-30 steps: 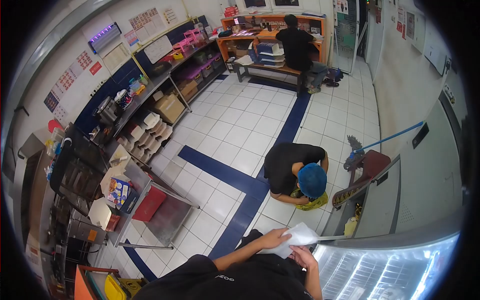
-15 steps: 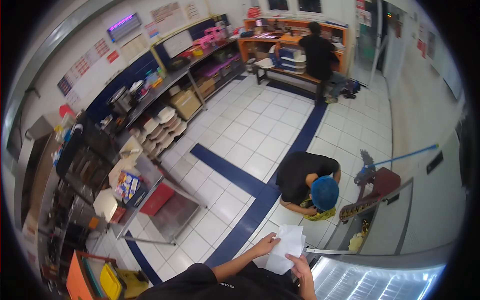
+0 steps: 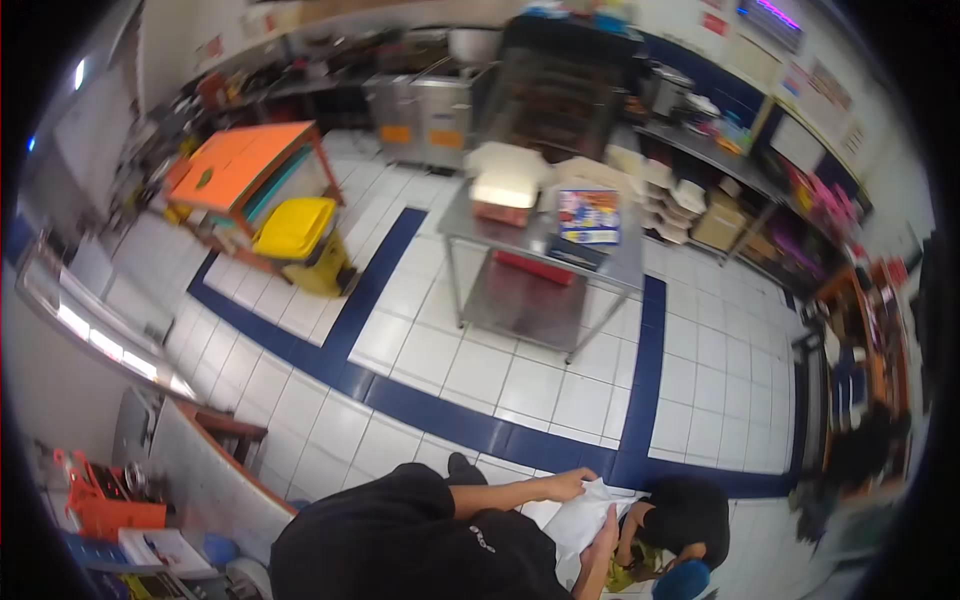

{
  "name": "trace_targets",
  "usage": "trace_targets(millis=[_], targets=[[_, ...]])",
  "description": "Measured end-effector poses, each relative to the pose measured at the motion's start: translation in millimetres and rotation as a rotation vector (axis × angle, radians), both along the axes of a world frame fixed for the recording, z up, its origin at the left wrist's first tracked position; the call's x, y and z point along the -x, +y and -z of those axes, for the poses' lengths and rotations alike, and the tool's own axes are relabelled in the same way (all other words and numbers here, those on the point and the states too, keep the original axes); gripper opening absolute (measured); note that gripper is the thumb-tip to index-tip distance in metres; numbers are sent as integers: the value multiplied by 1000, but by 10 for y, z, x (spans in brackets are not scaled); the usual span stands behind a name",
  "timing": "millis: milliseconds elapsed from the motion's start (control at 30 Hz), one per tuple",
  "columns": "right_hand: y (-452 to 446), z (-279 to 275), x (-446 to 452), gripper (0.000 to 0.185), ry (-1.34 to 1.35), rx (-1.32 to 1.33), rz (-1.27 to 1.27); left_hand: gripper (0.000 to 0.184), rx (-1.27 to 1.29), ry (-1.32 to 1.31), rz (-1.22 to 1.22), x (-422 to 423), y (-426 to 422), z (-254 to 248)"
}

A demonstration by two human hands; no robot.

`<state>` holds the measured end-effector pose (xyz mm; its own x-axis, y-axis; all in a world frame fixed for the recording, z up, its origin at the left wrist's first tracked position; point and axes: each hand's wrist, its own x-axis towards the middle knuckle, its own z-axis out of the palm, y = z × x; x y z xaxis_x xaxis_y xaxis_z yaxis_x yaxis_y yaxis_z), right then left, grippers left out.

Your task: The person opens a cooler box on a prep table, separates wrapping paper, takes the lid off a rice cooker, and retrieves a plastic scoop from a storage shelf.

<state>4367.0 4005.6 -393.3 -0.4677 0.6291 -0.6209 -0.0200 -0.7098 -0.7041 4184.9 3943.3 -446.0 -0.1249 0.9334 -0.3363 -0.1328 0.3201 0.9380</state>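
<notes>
Crumpled white paper point(image 3: 578, 525) is in front of my body at the bottom of the head view, held between both hands. My left hand point(image 3: 566, 485) pinches its upper edge, and my right hand point(image 3: 602, 545) is closed on its right side, thumb on top. Whether it is loose sheets or a paper bag, I cannot tell. Close to my right hand, a co-worker point(image 3: 690, 515) in a blue hair cover and dark shirt crouches over something yellow-green point(image 3: 632, 570).
A steel table point(image 3: 610, 270) holding boxes stands ahead. To the left are a yellow bin point(image 3: 297, 235) and an orange-topped table point(image 3: 245, 165). A counter point(image 3: 215, 490) stands at lower left. Another person point(image 3: 865, 445) is at far right beside orange shelves point(image 3: 900, 350).
My view has swung left, bringing the steel table to the middle and the yellow bin fully into sight. Both hands still hold the paper.
</notes>
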Motion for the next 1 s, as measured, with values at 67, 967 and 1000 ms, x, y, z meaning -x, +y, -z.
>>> trace_targets(millis=[67,967,1000], targets=[[-102,81,462,58,35,44,-50,53,-18,-19,-101,420,-213,-49],[-2402,276,8062,56,58,-24,-1035,46,869,732,-1406,4517,-6910,822],[-2593,392,8470,60,8,-153,-1157,45,908,487,-1457,4350,-7044,734]])
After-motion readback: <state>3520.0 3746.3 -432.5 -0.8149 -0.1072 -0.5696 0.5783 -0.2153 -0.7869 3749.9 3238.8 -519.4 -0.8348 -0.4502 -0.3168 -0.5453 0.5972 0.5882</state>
